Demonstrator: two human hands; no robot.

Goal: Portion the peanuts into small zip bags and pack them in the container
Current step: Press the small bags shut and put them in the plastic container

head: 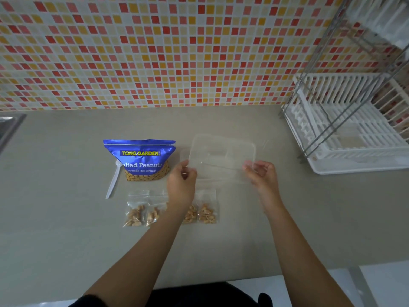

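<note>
clear plastic, centre frame: the container [222, 155] is held at its near corners by both hands, the left hand [182, 185] pinching the left edge and the right hand [261, 176] the right (lid and tub are hard to tell apart). the blue peanut bag [139, 159] stands just left of it, with a white spoon [112, 180] leaning beside. four filled zip bags [135, 214] lie in a row lower down. a dish rack [354, 134] fills the right edge.

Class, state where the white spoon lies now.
In the head view, the white spoon lies on the counter, left of centre, at the left edge of the blue peanut bag.
</note>
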